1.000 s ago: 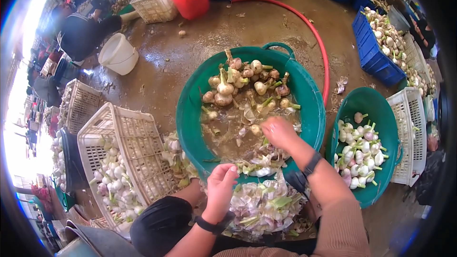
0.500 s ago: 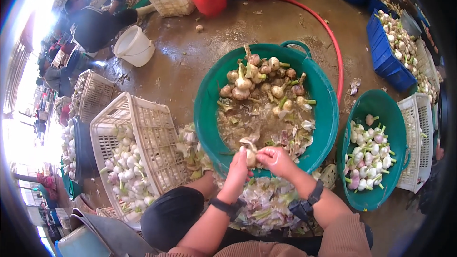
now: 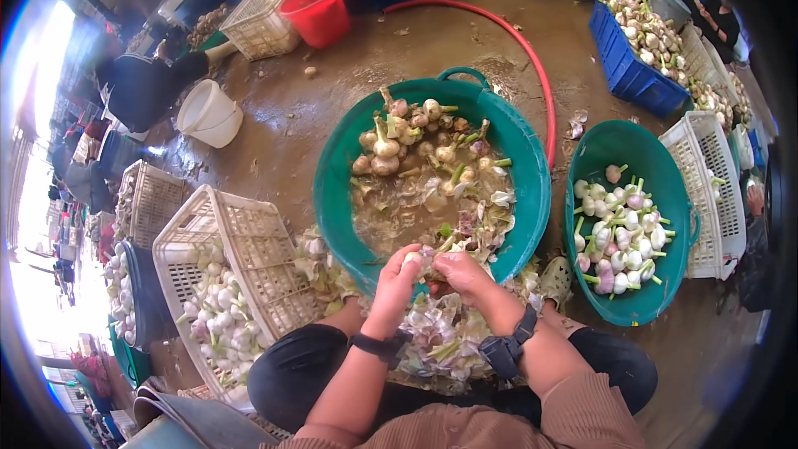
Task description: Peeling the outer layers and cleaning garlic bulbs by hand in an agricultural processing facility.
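Note:
My left hand (image 3: 396, 281) and my right hand (image 3: 465, 276) meet over the near rim of a large green tub (image 3: 331, 191). Between their closed fingers is a garlic bulb (image 3: 426, 259), mostly hidden, with a pale and purplish surface showing. Muddy water fills the tub, with unpeeled garlic bulbs (image 3: 385, 145) heaped at its far side and loose skins floating nearer to me. Below my hands lies a pile of peeled garlic skins (image 3: 440, 337), between my knees.
On the right stands a green tub (image 3: 594, 154) of cleaned white garlic, beside a white crate (image 3: 706, 191). A tilted white crate (image 3: 258, 241) of garlic is at my left. A red hose (image 3: 532, 58) curves across the wet floor. A white bucket (image 3: 208, 112) and red bucket (image 3: 316, 12) stand farther off.
The view has shifted, so the tubs and crates sit differently in it. Both hands stay together at the near rim; the bulb between them is now more covered by my fingers.

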